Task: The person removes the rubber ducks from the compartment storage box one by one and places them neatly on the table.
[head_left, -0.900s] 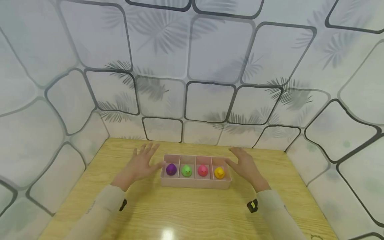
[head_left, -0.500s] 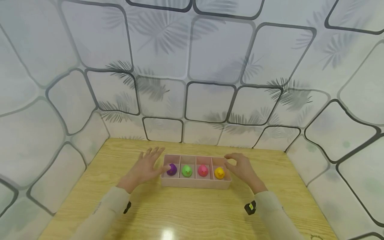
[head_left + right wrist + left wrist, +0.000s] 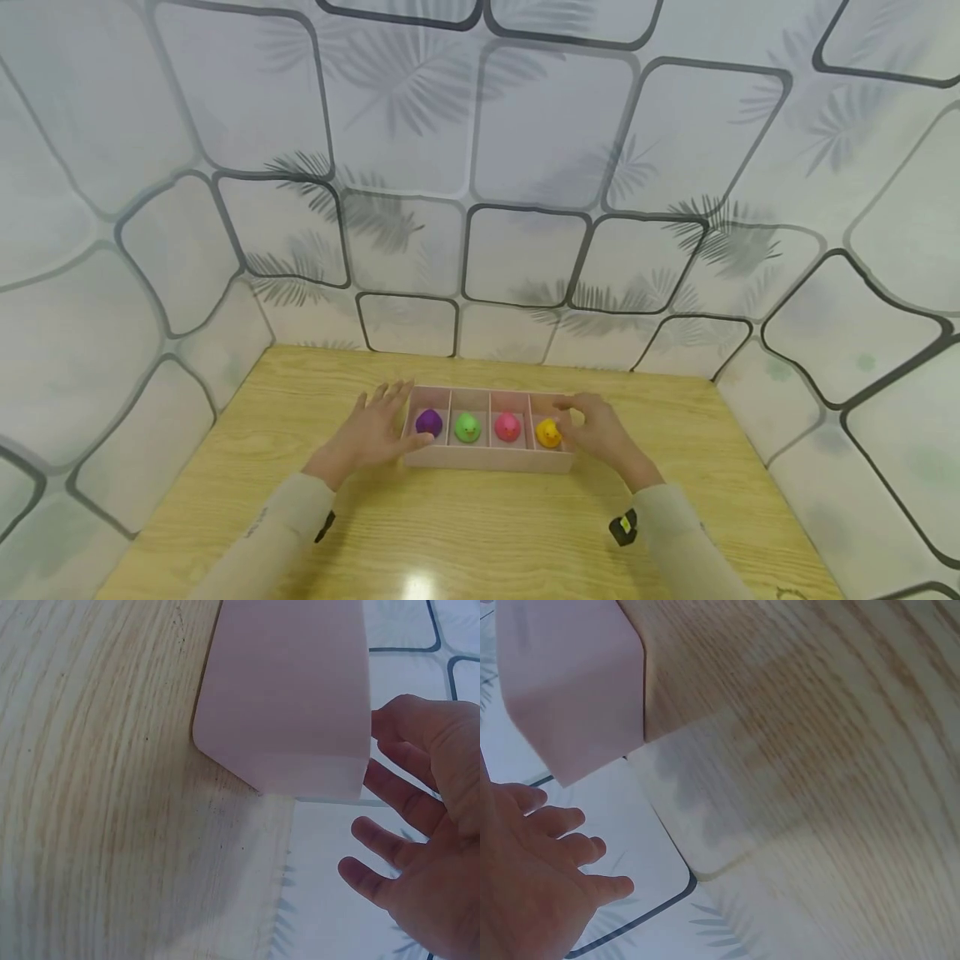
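Note:
In the head view a pale pink box [image 3: 487, 458] with several compartments in a row stands on the table. From left to right it holds a purple ball-shaped toy [image 3: 429, 422], a green duck [image 3: 467, 428], a pink duck [image 3: 507, 427] and a yellow duck [image 3: 548, 432]. My left hand [image 3: 369, 435] is at the box's left end, fingers spread, thumb over the front left corner. At the right end, my right hand [image 3: 602, 431] has bent fingers over the rim, thumb beside the yellow duck. The right wrist view hides those fingertips behind the box wall [image 3: 289, 690].
The box stands on a light wood table [image 3: 480, 533]. Behind it and on both sides rise walls [image 3: 525, 250] covered in a stone-and-leaf pattern. Each wrist wears a small dark device, such as the black camera [image 3: 623, 527] on the right.
Both hands have come in toward the box's ends. The right thumb and fingers have bent and moved over the right compartment. The box and the toys look unmoved.

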`<state>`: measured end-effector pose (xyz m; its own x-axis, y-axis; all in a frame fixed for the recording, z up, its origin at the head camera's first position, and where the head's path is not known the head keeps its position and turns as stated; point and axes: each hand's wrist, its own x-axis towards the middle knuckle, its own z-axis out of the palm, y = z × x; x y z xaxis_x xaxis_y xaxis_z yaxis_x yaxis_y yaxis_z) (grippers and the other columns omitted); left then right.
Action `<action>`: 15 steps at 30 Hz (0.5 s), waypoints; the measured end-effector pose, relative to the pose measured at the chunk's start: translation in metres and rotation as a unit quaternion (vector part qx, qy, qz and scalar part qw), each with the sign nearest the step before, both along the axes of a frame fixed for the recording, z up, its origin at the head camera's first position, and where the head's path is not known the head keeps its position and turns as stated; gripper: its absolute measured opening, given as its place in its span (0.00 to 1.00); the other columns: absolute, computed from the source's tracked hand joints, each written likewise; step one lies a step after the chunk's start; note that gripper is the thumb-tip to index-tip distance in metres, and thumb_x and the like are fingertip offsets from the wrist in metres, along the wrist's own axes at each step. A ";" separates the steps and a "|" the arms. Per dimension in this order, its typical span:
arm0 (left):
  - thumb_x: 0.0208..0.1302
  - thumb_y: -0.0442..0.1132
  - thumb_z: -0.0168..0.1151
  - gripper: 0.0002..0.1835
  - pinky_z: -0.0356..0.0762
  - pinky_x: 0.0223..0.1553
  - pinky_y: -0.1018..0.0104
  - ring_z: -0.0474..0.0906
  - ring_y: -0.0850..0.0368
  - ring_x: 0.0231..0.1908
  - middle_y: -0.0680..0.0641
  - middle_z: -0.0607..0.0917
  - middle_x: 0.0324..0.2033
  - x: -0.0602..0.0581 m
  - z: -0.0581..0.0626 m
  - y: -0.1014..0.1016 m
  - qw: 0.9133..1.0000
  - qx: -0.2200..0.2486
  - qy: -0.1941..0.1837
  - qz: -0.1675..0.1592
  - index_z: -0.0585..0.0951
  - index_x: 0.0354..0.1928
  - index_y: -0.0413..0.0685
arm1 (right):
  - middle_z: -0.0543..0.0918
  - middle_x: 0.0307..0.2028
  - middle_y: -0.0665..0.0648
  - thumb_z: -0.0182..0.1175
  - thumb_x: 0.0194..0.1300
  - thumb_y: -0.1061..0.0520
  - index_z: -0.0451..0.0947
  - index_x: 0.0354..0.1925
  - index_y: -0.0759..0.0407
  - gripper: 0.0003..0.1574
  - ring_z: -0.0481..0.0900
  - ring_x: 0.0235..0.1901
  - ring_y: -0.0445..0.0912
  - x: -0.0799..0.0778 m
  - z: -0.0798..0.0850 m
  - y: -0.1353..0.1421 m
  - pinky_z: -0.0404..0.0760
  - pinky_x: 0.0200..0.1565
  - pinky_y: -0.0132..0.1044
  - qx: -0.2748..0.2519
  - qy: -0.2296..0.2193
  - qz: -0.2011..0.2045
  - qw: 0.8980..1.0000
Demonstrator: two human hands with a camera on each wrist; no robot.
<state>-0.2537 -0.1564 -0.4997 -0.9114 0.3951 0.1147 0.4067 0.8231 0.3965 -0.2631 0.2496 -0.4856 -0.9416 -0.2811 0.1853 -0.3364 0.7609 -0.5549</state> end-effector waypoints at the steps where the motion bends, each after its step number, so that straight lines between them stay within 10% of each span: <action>1: 0.67 0.73 0.59 0.58 0.50 0.75 0.21 0.56 0.24 0.78 0.32 0.61 0.80 0.000 -0.001 0.000 1.000 0.001 0.000 -0.001 0.55 0.83 0.40 | 0.88 0.55 0.65 0.65 0.70 0.60 0.86 0.57 0.64 0.19 0.80 0.61 0.66 0.000 -0.001 0.000 0.76 0.67 0.66 -0.002 0.000 0.004 1.000; 15: 0.66 0.73 0.60 0.57 0.49 0.75 0.20 0.56 0.22 0.77 0.27 0.64 0.77 -0.003 -0.011 -0.001 1.000 -0.007 -0.007 -0.006 0.54 0.85 0.47 | 0.88 0.55 0.66 0.74 0.56 0.63 0.85 0.57 0.64 0.29 0.81 0.58 0.67 -0.001 -0.009 0.000 0.78 0.63 0.68 0.036 0.004 0.045 0.998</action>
